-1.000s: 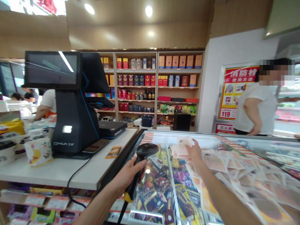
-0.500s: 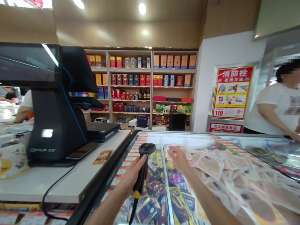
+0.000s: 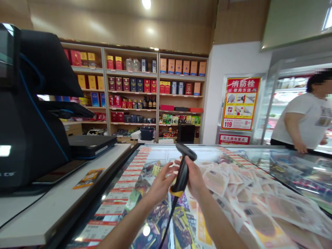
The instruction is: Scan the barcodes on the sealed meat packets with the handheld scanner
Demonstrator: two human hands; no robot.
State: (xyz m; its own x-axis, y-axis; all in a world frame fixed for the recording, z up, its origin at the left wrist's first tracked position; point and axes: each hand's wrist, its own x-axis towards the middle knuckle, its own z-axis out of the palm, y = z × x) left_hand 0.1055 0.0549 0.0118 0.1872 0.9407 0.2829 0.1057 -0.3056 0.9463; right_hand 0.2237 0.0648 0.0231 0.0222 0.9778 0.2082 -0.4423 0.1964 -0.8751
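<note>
My right fingers (image 3: 190,164) wrap the scanner (image 3: 183,174) at twelve o'clock; my left hand (image 3: 163,182), half-spread at its nine, looks empty. The cord (image 3: 170,218), trailing toward seven, could snag, tugging it loose.

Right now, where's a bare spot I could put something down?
On the white counter, nearer you than the orange packet, up to the counter's edge. The black terminal crowds the counter's far left. Right of the scanner, flat packs overlap.
</note>
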